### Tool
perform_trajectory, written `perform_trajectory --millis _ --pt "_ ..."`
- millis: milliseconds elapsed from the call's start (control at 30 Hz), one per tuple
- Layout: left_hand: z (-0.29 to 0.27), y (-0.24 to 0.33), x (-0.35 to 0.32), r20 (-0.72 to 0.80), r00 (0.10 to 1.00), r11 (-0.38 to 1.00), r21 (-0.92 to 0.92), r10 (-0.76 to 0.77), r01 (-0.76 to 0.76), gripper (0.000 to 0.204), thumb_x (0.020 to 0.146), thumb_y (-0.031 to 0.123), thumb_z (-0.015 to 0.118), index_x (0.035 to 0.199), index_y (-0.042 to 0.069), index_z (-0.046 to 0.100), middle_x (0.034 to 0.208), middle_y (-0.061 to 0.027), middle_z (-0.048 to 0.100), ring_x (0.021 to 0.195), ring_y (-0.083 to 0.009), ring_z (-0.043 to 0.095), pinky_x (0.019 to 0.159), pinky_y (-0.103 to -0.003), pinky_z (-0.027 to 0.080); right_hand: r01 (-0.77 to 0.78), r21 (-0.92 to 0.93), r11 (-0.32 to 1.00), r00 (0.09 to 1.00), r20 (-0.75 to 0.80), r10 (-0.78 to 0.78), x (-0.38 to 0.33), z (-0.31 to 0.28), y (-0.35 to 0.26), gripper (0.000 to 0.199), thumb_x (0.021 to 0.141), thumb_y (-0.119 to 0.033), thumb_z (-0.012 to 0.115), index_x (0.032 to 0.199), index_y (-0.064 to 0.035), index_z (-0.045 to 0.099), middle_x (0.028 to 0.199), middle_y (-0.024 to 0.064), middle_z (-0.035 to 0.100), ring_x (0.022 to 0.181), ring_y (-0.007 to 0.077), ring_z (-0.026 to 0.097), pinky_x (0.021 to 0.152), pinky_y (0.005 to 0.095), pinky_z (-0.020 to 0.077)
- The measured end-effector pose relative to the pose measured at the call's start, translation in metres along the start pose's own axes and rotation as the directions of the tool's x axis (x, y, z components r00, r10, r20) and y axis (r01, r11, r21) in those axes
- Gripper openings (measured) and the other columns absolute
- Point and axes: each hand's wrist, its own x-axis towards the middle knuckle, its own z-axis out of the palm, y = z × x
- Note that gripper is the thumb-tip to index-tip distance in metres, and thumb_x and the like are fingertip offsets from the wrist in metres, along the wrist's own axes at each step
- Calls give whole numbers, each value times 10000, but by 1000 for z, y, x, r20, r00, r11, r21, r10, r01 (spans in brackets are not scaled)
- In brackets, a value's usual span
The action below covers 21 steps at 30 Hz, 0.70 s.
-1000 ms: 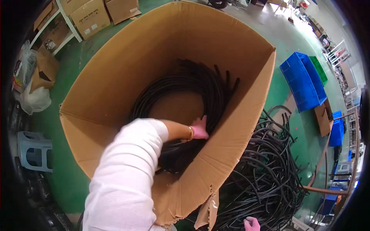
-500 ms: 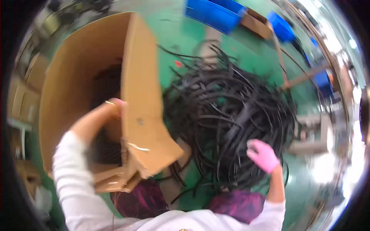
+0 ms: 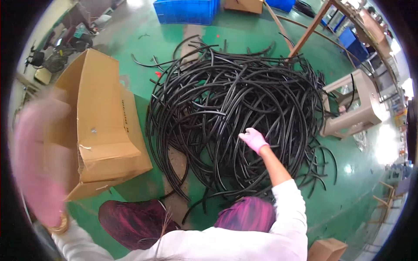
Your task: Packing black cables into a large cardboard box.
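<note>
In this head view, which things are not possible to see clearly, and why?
- Left hand: motion blur; its grip cannot be told.
- Right hand on the pile of black hoses: fingers face away, so a held hose cannot be confirmed.
- Cardboard box: its inside is hidden by its own wall.
- Blue crate: cut off by the top edge.

The right arm stretches forward from the lower middle of the view, sleeved in white to just past the elbow, the forearm bare above that. The right hand (image 3: 254,139) wears a pink glove, its fingers curled loosely downward and held close together. The left hand (image 3: 40,161), also pink-gloved, is raised near the camera at the left edge and so blurred that its fingers cannot be made out. A gold-coloured bangle sits at its wrist, above a white sleeve.
</note>
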Motion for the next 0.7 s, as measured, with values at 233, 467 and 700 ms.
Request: perform_trajectory --millis 233,467,700 --pt "214 119 10 584 726 905 -407 364 -126 433 858 344 659 1156 40 578 937 -137 655 900 -345 638 792 -449 516 -22 245 969 991 -124 54 25 36 19 311 796 -207 624 1010 11 565 919 206 661 921 329 659 823 411 523" --pt "441 157 1 734 673 873 -381 85 305 455 859 365 651 1116 -3 575 1067 -230 648 989 -411 639 864 -484 523 -27 973 230 1000 29 -4 34 47 14 270 814 9 553 1081 1 591 892 75 632 785 154 615 694 249 500" --pt "507 181 -1 600 782 712 -476 -167 517 433 829 280 695 1177 31 627 1105 -237 629 1035 -395 618 915 -450 507 64 984 169 996 -52 -73 115 94 -22 395 786 -1 733 1163 -25 618 1016 49 692 870 171 649 783 309 524"
